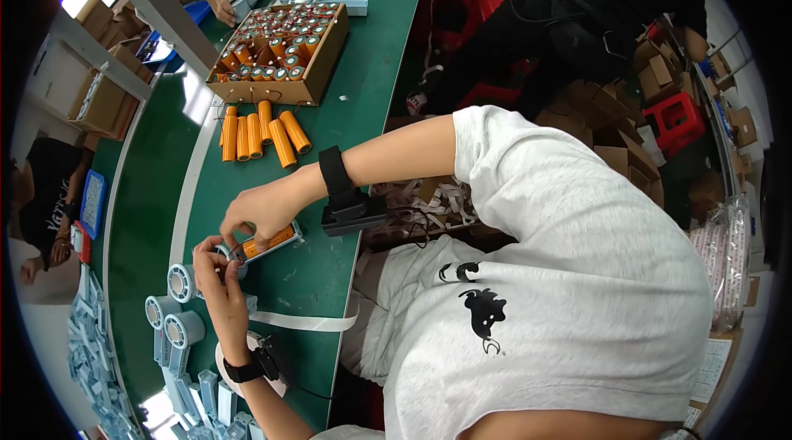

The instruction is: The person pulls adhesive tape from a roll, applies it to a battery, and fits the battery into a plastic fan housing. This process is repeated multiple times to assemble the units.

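An orange cylindrical battery (272, 243) lies lengthwise in a light blue plastic housing (298, 230) on the green worktop. My right hand (271, 207) reaches over it from above, its bent fingers closed on the battery. At the housing's round end, my left hand (218, 282) pinches with thumb and fingers. The fingers partly hide this end and what they grip there. Beside my left hand stand several light blue housings with round, ring-shaped ends (183, 329). Both wrists wear black bands.
Several loose orange batteries (281, 141) lie beyond my right hand, before a cardboard box (272, 93) of wired batteries. A white strip (305, 322) crosses the worktop's near edge. Light blue parts (202, 399) pile up at lower left. Another person's hand (219, 0) works at the far end.
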Demonstrator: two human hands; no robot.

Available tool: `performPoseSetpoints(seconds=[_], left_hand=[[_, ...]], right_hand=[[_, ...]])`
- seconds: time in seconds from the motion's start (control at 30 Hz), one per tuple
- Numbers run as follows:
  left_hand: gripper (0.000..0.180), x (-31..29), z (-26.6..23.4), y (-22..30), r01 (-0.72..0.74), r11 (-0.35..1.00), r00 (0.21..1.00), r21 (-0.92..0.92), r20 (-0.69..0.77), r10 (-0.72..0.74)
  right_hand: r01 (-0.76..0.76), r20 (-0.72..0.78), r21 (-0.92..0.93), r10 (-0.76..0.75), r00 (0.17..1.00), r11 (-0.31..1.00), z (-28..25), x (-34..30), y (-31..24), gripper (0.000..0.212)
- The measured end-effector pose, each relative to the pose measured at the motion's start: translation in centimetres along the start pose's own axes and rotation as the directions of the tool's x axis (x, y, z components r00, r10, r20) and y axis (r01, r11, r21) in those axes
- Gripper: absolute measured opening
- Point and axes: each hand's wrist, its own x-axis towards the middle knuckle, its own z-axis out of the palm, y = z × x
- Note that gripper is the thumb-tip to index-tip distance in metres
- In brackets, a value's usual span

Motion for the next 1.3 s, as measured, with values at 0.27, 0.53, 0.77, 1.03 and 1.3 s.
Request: performPoseSetpoints(seconds=[0.27,0.53,0.77,1.03,1.3], left_hand=[[0.015,1.0,0.6,1.3,-0.104,0.975,0.995,0.197,0.015,0.103],[0.014,0.2,0.5,-1.1,-0.043,0.997,0.999,0.064,0.015,0.042],[0.013,0.1,0.7,-0.2,-0.117,0.981,0.993,0.155,0.02,0.116],[0.017,1.2,0.7,1.4,-0.049,0.987,0.999,0.154,0.006,0.049],[0.018,0.5,0.2,1.4,-0.028,0.974,1.0,0.224,-0.005,0.03]], right_hand=[[0.161,0.152,-0.37,-0.112,0.982,0.915,-0.5,-0.5,-1.6,0.026],[0.226,-0.017,-0.413,-0.256,0.967,0.882,0.3,-2.5,-1.1,0.018],[0.14,-0.132,0.035,-0.134,0.982,0.99,1.0,-2.9,-0.5,0.028],[0.212,-0.113,-0.153,-0.23,0.967,0.965,1.9,0.0,0.9,0.021],[0.326,-0.149,-0.067,-0.333,0.931,0.943,2.6,0.7,1.2,0.019]])
